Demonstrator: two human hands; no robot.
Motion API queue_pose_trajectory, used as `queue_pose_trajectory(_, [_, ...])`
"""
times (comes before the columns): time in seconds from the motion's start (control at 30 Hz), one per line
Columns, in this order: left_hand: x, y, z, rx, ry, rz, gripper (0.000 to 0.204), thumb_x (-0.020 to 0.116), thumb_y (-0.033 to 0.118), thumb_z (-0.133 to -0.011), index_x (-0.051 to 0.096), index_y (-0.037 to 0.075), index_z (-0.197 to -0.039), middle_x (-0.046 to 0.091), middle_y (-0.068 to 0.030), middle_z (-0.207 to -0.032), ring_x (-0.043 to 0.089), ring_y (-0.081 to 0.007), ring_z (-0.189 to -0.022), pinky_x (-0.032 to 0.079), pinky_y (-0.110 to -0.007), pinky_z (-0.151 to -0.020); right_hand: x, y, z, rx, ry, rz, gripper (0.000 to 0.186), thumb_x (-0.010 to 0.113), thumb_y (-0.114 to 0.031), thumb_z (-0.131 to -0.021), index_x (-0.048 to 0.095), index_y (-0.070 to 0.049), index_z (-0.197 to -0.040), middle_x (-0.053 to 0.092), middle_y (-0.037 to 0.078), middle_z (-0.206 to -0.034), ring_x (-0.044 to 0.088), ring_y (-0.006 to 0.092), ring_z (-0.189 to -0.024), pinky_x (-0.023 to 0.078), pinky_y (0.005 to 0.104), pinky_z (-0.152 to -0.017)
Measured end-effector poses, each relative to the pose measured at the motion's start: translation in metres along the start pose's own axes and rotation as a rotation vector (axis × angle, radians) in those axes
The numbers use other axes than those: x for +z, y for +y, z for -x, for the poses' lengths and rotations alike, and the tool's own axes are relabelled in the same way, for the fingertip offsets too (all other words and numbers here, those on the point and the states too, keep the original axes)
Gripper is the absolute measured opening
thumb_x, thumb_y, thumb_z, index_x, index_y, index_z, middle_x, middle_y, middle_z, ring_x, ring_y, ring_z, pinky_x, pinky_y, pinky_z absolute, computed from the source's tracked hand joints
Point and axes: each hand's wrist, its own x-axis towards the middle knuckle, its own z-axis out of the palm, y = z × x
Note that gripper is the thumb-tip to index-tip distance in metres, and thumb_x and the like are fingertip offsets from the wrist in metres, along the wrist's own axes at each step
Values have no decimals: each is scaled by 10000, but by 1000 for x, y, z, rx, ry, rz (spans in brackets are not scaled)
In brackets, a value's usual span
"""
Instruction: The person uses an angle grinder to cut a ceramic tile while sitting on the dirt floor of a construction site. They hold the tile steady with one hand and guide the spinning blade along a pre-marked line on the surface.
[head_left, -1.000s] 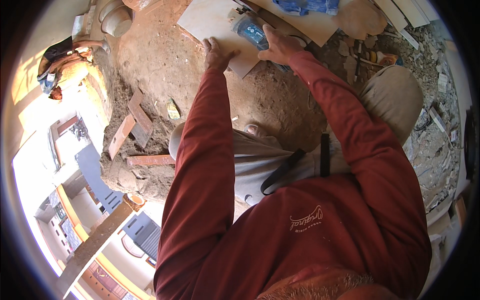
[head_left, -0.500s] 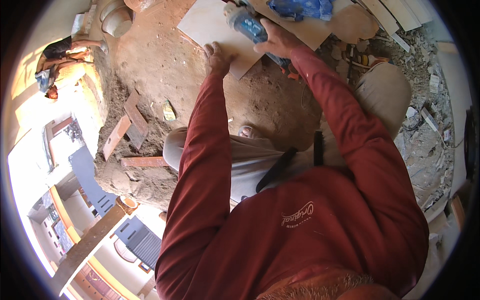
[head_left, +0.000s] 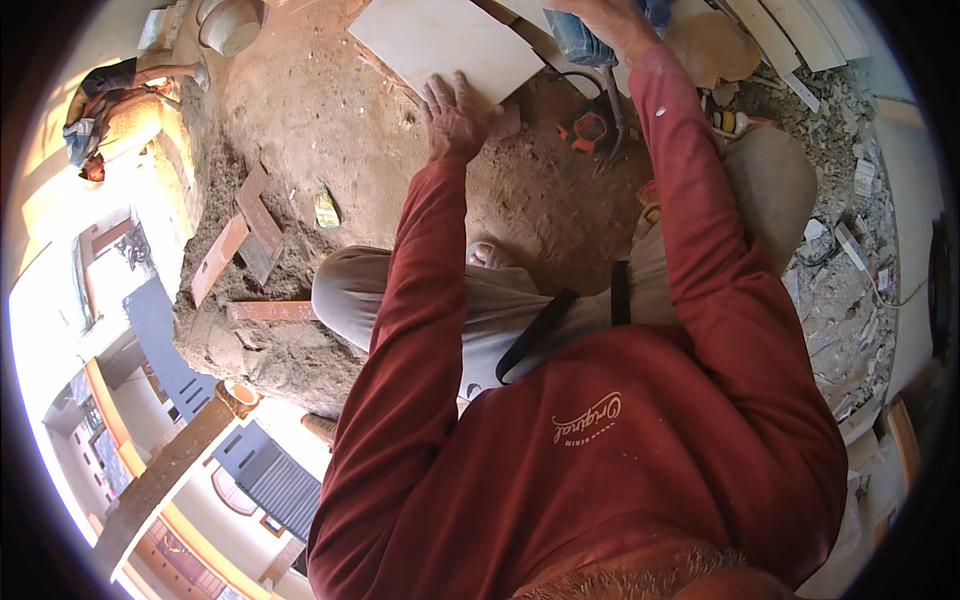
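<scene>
My left hand (head_left: 455, 115) lies flat, fingers spread, on the near edge of a pale square tile (head_left: 445, 45) that rests on the dirt ground. My right hand (head_left: 610, 20) is closed around a blue power tool (head_left: 578, 38) at the tile's right edge, near the top of the view. The tool's front end is cut off by the frame. Both arms wear red sleeves. My knees in light trousers are bent below the arms.
A small orange device (head_left: 590, 130) with a cable lies right of the tile. Brick pieces (head_left: 255, 225) lie on the dirt at left. Rubble and tile offcuts (head_left: 850, 250) cover the right. Another person (head_left: 110, 90) crouches at the far left. A bucket (head_left: 230, 20) stands at the top.
The view has shifted, so the tile and both hands sit higher and more to the right. My left hand stays on the tile, and my right hand still grips the tool.
</scene>
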Motion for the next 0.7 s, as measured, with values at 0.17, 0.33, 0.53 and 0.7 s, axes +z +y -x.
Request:
queue_pose_trajectory(0.17, [3, -20, -18, -1, 23, 86, 1036, 616, 683, -857, 241, 26, -1565, 178, -440, -1532, 153, -628, -1420, 200, -601, -1179, -2, 19, -3, -70, 98, 179, 804, 813, -297, -704, 484, 56, -1347, 668, 133, -1103, 630, 201, -997, 505, 343, -886])
queue_pose_trajectory(0.33, [11, -19, -16, -37, 88, 109, 1038, 573, 707, -871, 221, 25, -1569, 160, -426, -1545, 148, -619, -1426, 180, -626, -1172, 4, 20, -6, -40, -67, 103, 976, 811, -336, -698, 370, 35, -1486, 628, 199, -1233, 612, 213, -1116, 479, 357, -972])
queue_pose_trajectory(0.53, [20, -13, -14, -105, 50, 45, 1026, 641, 596, -887, 140, 27, -1578, 78, -394, -1578, 82, -589, -1455, 118, -633, -1184, 37, 76, -18, -126, -71, 455, 690, 765, -411, -690, 516, 33, -1156, 653, 277, -1088, 652, 401, -1019, 508, 440, -881])
queue_pose_trajectory(0.7, [18, -15, -13, -91, 54, 98, 1032, 560, 662, -905, 110, 29, -1585, 63, -388, -1583, 47, -593, -1455, 95, -648, -1174, 79, 106, -13, -127, -69, 711, 759, 701, -415, -746, 424, 11, -1310, 583, 278, -1228, 620, 426, -1080, 516, 488, -896])
